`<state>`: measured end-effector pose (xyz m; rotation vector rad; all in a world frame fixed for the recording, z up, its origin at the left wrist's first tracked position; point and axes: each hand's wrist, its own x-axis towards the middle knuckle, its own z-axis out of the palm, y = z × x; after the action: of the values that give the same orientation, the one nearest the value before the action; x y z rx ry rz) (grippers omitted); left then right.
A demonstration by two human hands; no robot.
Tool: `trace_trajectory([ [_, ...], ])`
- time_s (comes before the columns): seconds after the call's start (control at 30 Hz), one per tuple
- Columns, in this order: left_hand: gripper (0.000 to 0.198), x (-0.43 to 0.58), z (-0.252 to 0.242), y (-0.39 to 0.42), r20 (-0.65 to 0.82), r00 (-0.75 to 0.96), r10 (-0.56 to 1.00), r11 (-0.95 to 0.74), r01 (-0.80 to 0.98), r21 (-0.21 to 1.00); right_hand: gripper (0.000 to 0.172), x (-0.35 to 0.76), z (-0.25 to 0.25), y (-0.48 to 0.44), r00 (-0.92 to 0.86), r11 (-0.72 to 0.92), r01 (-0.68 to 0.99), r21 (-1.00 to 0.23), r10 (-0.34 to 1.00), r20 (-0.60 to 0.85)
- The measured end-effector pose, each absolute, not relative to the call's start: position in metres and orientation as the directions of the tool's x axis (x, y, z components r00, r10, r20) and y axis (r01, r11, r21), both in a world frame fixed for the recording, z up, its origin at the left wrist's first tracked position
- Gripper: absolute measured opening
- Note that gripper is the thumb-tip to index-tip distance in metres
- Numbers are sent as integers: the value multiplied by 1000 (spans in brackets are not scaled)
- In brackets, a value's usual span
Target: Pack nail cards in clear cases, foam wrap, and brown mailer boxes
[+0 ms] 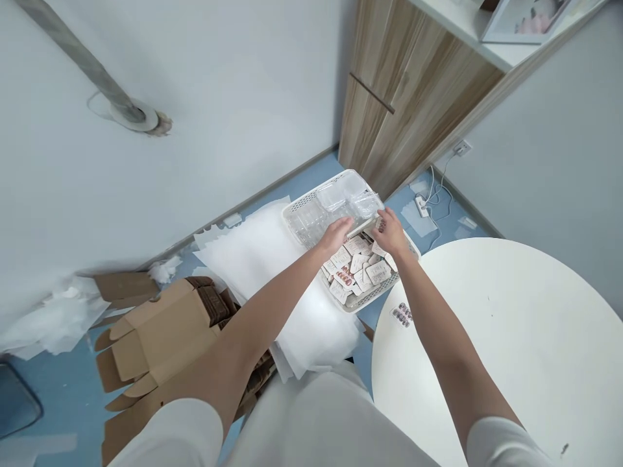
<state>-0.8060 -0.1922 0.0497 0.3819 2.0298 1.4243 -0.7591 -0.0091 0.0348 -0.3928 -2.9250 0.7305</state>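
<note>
My left hand (pixel 337 237) reaches over the left part of a white basket (pixel 354 305) filled with small printed cards (pixel 360 264). Its fingers are stretched out near the basket's back edge, with no object visible in them. Closed at the back right of the basket, my right hand (pixel 390 235) has a nail-tip card (pixel 381 225) between its fingers, dark nails showing. One card in the basket shows reddish nails (pixel 345 277). Directly behind stands a second white basket (pixel 293 209) with clear plastic boxes (pixel 331 194) in it.
A white round table (pixel 506 324) on the right bears a sheet of dark nails (pixel 402 314). White packing sheets (pixel 257 250) and flat cardboard boxes (pixel 165 331) lie left. A wooden cabinet (pixel 389 84) stands behind; a power strip (pixel 422 206) and cables lie on the floor.
</note>
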Motion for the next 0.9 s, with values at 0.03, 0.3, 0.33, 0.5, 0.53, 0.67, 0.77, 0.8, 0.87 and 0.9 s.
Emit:
trace_trajectory([
  [0.03, 62, -810, 46, -186, -316, -767, 559, 394, -90, 915, 55, -763, 34, -6, -960, 851, 234, -471, 279, 27],
  [0.3, 65, -824, 44, -147, -439, -757, 485, 202, -391, 898, 50, -779, 36, -5, -957, 813, 264, -518, 289, -34],
  [0.33, 64, -824, 44, -147, -458, -754, 471, 144, -446, 883, 48, -778, 38, -8, -959, 816, 258, -518, 282, -33],
  [0.5, 57, -822, 35, -164, -505, -802, 319, -39, -543, 839, 39, -773, 46, -30, -970, 834, 226, -502, 242, -34],
  [0.53, 54, -822, 31, -170, -515, -813, 272, -33, -543, 839, 40, -772, 48, -35, -973, 835, 219, -505, 228, -43],
  [0.67, 46, -820, 20, -197, -584, -808, 84, 77, -579, 812, 51, -772, 50, -57, -977, 818, 213, -535, 176, -121],
  [0.77, 49, -815, 19, -215, -582, -813, 34, 104, -576, 811, 53, -772, 52, -72, -976, 793, 212, -572, 142, -165],
  [0.8, 50, -812, 21, -221, -580, -814, 32, 92, -575, 813, 52, -770, 52, -77, -977, 786, 206, -583, 128, -173],
  [0.87, 52, -806, 25, -233, -584, -811, 27, 43, -583, 811, 51, -765, 55, -88, -978, 777, 186, -602, 91, -185],
  [0.9, 53, -802, 28, -239, -586, -810, 24, 12, -586, 810, 50, -761, 56, -94, -979, 773, 174, -610, 70, -190],
])
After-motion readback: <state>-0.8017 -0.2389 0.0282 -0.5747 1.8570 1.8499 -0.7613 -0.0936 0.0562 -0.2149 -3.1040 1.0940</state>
